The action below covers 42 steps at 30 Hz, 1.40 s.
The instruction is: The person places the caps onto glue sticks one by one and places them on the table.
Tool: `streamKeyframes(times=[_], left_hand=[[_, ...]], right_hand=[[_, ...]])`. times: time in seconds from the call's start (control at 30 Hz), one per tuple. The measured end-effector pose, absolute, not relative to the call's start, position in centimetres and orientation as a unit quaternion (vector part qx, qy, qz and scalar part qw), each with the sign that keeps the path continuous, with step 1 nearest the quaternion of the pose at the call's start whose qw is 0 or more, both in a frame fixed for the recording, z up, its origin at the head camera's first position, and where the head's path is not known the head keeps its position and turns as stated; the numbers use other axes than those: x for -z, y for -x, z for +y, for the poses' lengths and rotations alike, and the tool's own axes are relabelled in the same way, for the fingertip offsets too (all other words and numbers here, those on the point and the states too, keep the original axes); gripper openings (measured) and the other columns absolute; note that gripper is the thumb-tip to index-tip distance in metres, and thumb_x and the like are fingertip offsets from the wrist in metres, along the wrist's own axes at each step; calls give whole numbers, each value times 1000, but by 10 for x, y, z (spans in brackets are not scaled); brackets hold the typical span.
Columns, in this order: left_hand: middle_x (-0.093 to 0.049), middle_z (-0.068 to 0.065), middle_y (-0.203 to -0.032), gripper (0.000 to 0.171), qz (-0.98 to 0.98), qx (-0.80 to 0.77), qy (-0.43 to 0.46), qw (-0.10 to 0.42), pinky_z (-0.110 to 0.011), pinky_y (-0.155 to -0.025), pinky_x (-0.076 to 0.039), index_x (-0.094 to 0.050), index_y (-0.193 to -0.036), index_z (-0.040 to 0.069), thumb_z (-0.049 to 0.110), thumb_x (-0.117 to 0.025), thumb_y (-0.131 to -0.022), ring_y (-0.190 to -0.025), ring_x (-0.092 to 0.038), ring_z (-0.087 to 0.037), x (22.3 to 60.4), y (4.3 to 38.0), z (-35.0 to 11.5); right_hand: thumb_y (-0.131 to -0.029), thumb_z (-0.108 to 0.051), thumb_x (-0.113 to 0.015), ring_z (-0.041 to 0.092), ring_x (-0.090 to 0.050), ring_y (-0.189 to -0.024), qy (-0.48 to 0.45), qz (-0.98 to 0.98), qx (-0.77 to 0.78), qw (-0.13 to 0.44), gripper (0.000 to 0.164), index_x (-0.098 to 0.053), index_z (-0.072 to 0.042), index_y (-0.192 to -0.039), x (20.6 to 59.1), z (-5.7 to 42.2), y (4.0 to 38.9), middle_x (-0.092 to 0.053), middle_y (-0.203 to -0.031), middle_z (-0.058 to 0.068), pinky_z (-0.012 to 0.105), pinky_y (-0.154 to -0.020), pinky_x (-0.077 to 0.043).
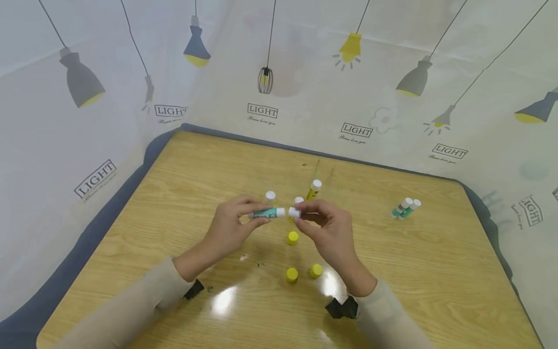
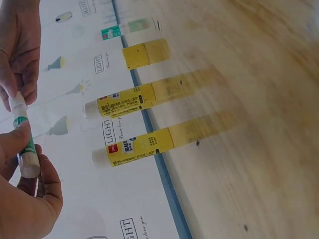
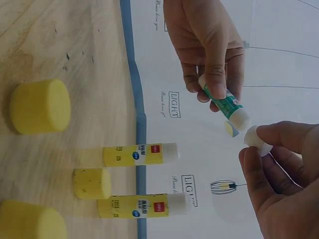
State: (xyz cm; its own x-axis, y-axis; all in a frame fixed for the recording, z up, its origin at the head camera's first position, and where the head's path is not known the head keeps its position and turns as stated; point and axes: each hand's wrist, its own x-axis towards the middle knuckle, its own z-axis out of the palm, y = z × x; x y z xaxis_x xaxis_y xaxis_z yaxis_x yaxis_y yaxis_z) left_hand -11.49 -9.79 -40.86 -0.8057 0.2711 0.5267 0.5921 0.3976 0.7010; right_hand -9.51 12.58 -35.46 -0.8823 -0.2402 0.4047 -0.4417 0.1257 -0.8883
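Observation:
My left hand (image 1: 228,223) holds a green-and-white glue stick (image 1: 268,213) sideways above the table, pinched between thumb and fingers. The right hand (image 1: 329,232) pinches a small white cap (image 3: 257,141) close to the stick's white end; in the head view a narrow gap parts the two. Behind the hands stand yellow glue sticks with white caps, one of them (image 1: 314,189) plainly visible, others partly covered by the hands. Two of these yellow sticks (image 3: 133,154) show upright in the right wrist view.
Three yellow caps lie on the wooden table (image 1: 196,169) nearer the body: one (image 1: 292,237) below the hands, two (image 1: 291,275) (image 1: 316,270) closer in. Two green glue sticks (image 1: 407,208) stand together at the right. A lamp-patterned cloth (image 1: 305,106) hangs behind the table.

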Motion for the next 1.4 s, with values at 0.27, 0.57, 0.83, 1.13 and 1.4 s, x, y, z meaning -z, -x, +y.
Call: streamKeyframes(times=[0.27, 0.57, 0.83, 1.13, 1.4], left_hand=[[-62, 7, -101, 30, -820, 466, 273, 187, -26, -64, -52, -73, -103, 17, 13, -78, -74, -87, -57, -8, 408, 117, -100], [-60, 8, -100, 29, -821, 468, 272, 183, -26, -61, -51, -73, -101, 18, 13, -79, -73, -87, -57, -7, 405, 115, -101], [-60, 7, -100, 28, -822, 459, 286, 180, -27, -66, -52, -73, -101, 19, 16, -78, -74, -89, -55, -8, 406, 118, -100], [-62, 11, -98, 27, -823, 452, 287, 186, -25, -70, -51, -73, -101, 20, 25, -77, -74, -90, -55, -7, 407, 117, -100], [-63, 12, -96, 26, -821, 452, 290, 195, -23, -71, -50, -74, -99, 21, 24, -77, -74, -89, -55, -6, 406, 116, -99]], right_hand=[[-81, 8, -67, 37, -61, -91, -194, -734, -650, 40, 20, -63, 10, -101, 364, 125, 97, -63, -103, 23, 41, -80, -53], [-81, 4, -69, 31, -62, -91, -195, -707, -679, 23, 19, -66, 4, -100, 388, 124, 106, -64, -104, 20, 38, -79, -54], [-81, -5, -73, 28, -63, -91, -193, -708, -678, 29, 21, -68, -2, -101, 400, 126, 109, -66, -104, 14, 39, -78, -54], [-79, 5, -70, 30, -63, -92, -172, -710, -683, 9, 21, -66, 5, -100, 386, 121, 100, -65, -104, 17, 37, -77, -55], [-79, 8, -69, 33, -63, -91, -162, -714, -681, 6, 22, -64, 11, -101, 376, 117, 94, -63, -103, 24, 35, -76, -56]])
